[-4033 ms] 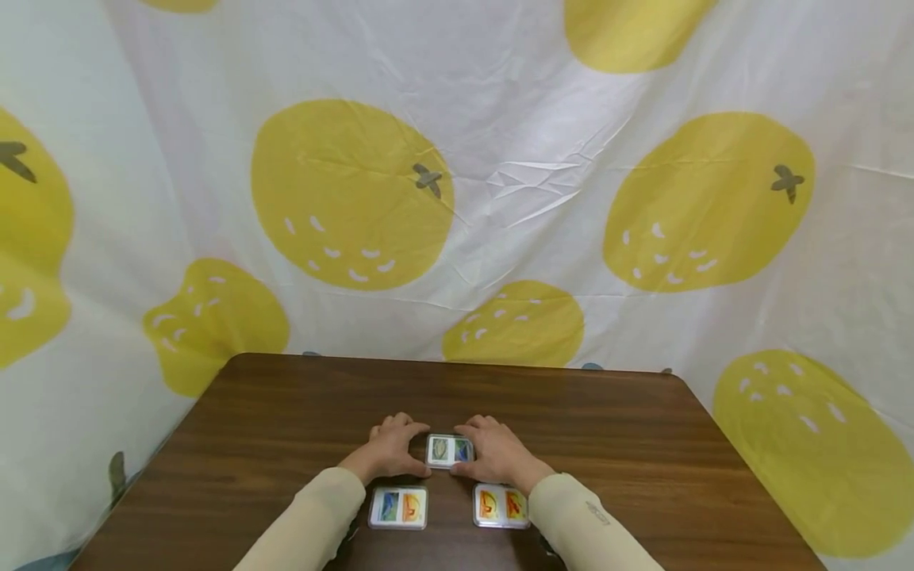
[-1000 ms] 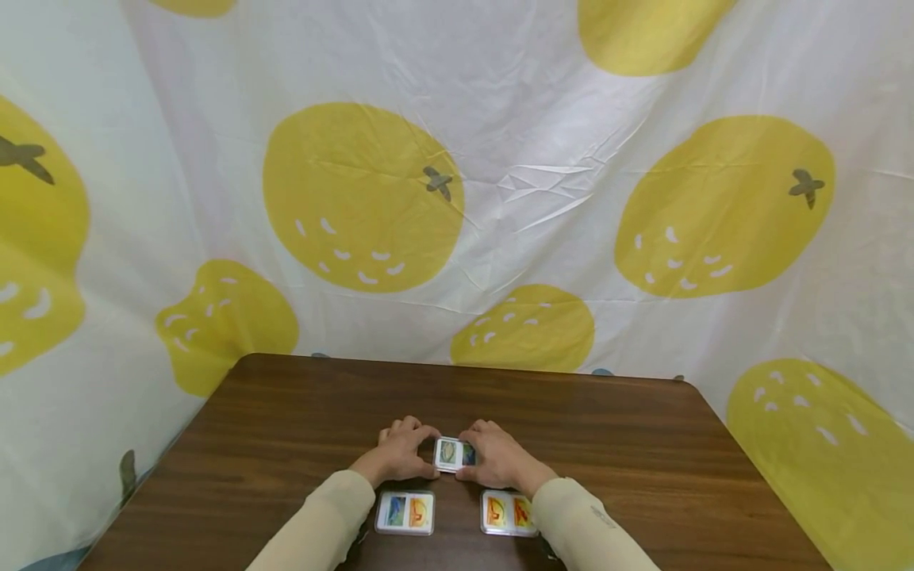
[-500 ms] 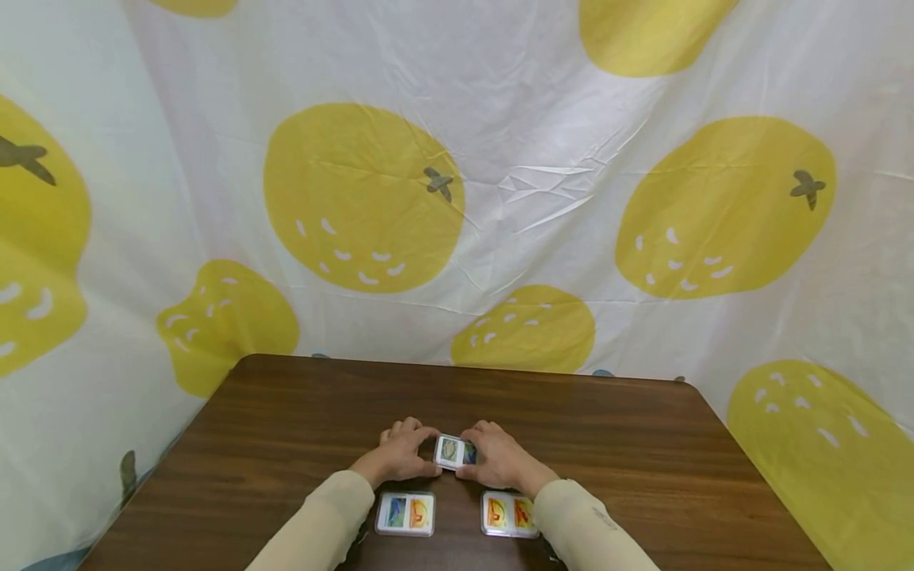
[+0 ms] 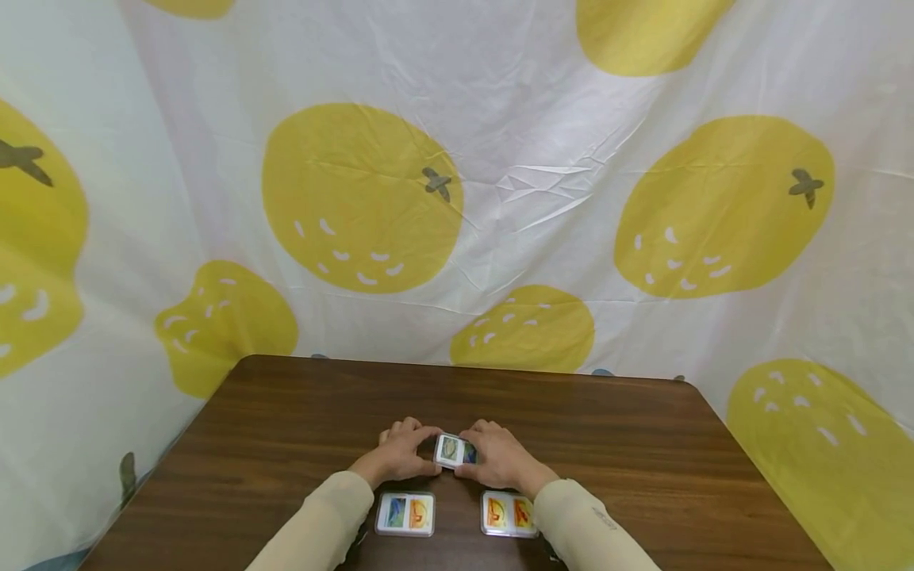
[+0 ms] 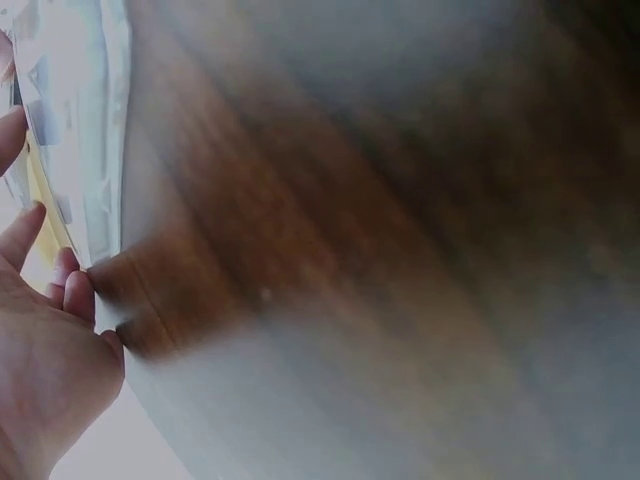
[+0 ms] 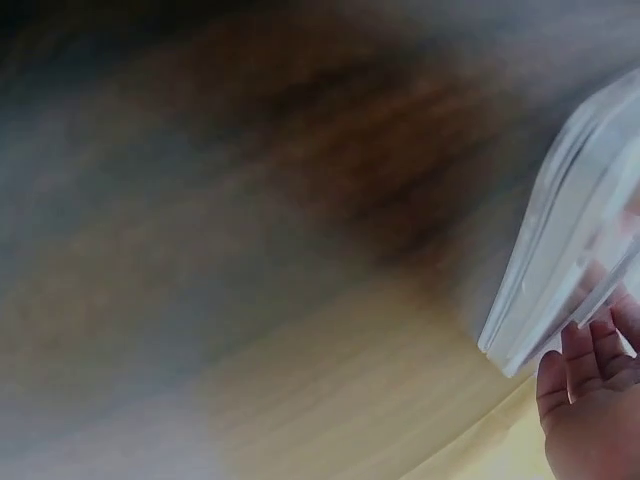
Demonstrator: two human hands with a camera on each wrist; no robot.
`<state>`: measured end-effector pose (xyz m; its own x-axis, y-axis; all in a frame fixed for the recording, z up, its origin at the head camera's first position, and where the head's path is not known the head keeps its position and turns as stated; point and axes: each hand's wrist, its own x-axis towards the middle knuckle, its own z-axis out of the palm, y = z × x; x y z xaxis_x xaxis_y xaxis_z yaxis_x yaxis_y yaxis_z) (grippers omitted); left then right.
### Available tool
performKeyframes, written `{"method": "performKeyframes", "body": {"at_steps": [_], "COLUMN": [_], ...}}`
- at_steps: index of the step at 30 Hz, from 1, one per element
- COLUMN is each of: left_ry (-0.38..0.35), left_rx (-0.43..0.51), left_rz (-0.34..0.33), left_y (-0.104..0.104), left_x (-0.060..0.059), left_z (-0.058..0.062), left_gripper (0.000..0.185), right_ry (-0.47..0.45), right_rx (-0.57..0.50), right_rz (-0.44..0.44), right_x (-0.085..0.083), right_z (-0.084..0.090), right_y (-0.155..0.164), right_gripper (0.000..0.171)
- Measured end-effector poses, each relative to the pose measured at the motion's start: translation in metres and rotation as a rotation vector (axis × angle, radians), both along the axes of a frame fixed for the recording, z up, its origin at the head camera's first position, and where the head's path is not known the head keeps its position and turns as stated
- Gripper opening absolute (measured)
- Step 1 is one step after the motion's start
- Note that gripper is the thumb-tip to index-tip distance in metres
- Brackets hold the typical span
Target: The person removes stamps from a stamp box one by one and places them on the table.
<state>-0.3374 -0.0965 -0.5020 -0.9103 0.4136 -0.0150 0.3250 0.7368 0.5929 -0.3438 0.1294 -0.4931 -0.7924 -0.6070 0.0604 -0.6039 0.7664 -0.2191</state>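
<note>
A clear flat card case [image 4: 450,449], with two small pictures under its cover, sits between both hands in the head view, slightly tilted. My left hand [image 4: 396,456] has its fingertips and thumb at the case's left corners. On the other side my right hand [image 4: 497,456] pinches the right end, covering part of the blue-green picture. The left wrist view shows the left hand [image 5: 50,350] at the frame's edge beside a clear case edge [image 5: 110,140]. In the right wrist view the right hand [image 6: 595,385] appears below a clear plastic edge [image 6: 560,230].
Two similar cases lie nearer on the brown table [image 4: 321,404]: one with blue and orange pictures [image 4: 405,514] at left, one with orange pictures [image 4: 508,514] at right, partly under the right sleeve [image 4: 578,511]. A lemon-print cloth [image 4: 514,238] hangs behind the table.
The held case has turned slightly and its left end has risen a little in the head view. Four seconds ago it lay straight with more of it showing. Both hands stay nearly in place.
</note>
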Motion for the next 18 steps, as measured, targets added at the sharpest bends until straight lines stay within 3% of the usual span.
{"method": "performKeyframes", "body": {"at_steps": [6,18], "left_ry": [-0.007,0.014], "left_rx": [0.015,-0.011], "left_rz": [-0.002,-0.01], "left_y": [0.0003,-0.0001], "left_x": [-0.0002,0.0023], "left_z": [0.0015,0.0015], "left_gripper": [0.055,0.056], "right_ry": [0.045,0.044], "right_rx": [0.065,0.123], "right_rz": [0.016,-0.011], "right_x": [0.0009,0.0023], "right_z": [-0.0014,0.0003], "right_y": [-0.0021,-0.0008], "right_gripper": [0.061,0.067]}}
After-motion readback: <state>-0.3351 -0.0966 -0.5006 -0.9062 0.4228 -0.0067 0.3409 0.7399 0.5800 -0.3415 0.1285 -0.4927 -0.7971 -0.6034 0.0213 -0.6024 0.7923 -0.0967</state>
